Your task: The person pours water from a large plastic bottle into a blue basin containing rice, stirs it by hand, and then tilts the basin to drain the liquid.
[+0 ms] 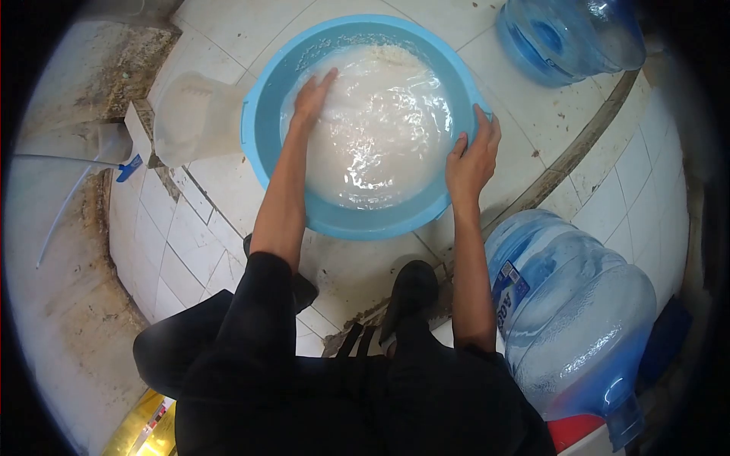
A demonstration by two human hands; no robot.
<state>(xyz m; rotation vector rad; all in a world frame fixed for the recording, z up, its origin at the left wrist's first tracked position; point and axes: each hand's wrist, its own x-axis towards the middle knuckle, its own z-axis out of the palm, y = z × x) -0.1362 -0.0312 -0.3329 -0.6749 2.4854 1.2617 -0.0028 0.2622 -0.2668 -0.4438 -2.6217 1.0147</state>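
Note:
A light blue basin (353,229) stands on the tiled floor, holding cloudy white water (372,144). Pale grains like rice (391,55) show at its far side and cling to the inner wall. My left hand (313,97) reaches in at the left, fingers stretched and partly under the water, with nothing visible in it. At the right side, my right hand (473,156) grips the basin's rim, thumb on the inner side and fingers over the outside.
Large clear blue water bottles lie at the right (578,304) and stand at the upper right (566,38). A translucent plastic container (196,118) is left of the basin. A raised tiled ledge (566,163) runs along the right. My shoe (411,296) is just below the basin.

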